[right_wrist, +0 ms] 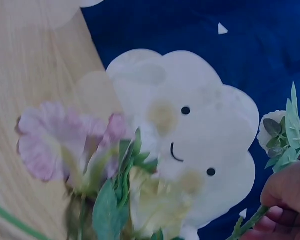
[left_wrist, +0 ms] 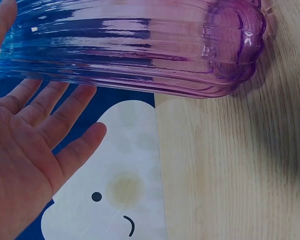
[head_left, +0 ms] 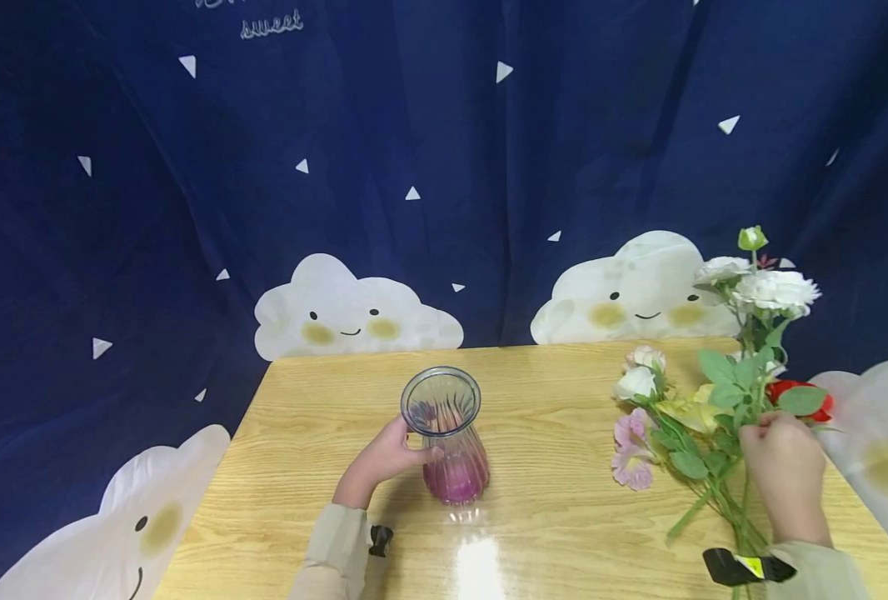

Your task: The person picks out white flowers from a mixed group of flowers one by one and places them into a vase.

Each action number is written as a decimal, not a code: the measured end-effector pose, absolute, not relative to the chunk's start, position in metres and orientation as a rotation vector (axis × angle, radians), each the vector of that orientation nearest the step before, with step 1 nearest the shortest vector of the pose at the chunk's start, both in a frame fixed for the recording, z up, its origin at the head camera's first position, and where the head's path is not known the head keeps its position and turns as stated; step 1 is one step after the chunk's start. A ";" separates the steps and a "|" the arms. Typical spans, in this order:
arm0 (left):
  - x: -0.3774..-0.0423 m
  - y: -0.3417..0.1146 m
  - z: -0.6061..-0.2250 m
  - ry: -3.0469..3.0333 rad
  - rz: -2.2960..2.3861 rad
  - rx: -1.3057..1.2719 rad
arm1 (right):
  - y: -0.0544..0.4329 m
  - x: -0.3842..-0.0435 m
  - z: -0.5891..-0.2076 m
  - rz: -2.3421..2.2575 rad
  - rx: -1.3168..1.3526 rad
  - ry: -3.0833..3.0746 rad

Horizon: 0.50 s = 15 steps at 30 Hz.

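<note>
Holding wht flowers (head_left: 776, 290) (R grip (head_left: 785, 462)), vase (head_left: 456, 477) (L grip (head_left: 384, 458)).

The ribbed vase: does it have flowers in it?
No flowers inside: the ribbed vase is see-through and shows none within; the flowers are beside or in the right hand.

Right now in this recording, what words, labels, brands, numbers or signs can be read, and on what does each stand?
"sweet": on the blue curtain, upper left of the head view.
More script just above it, cut off by the picture's top edge: unreadable.
No readable text shows on the vase, the flowers or the black wristband.
</note>
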<state>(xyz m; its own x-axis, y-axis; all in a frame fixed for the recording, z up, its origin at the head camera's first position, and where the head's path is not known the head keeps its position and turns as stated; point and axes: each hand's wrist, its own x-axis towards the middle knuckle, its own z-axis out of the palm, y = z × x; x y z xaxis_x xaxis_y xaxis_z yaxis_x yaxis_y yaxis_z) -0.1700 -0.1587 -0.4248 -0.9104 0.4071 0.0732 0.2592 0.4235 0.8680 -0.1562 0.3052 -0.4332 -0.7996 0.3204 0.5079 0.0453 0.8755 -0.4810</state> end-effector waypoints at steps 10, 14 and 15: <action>-0.169 -0.158 -0.423 2.518 1.499 0.593 | 0.279 -0.167 -0.414 0.679 -0.276 -2.364; -0.168 -0.158 -0.423 2.516 1.503 0.584 | 0.268 -0.171 -0.408 0.714 -0.267 -2.358; -0.168 -0.159 -0.423 2.516 1.501 0.579 | 0.265 -0.172 -0.407 0.720 -0.262 -2.353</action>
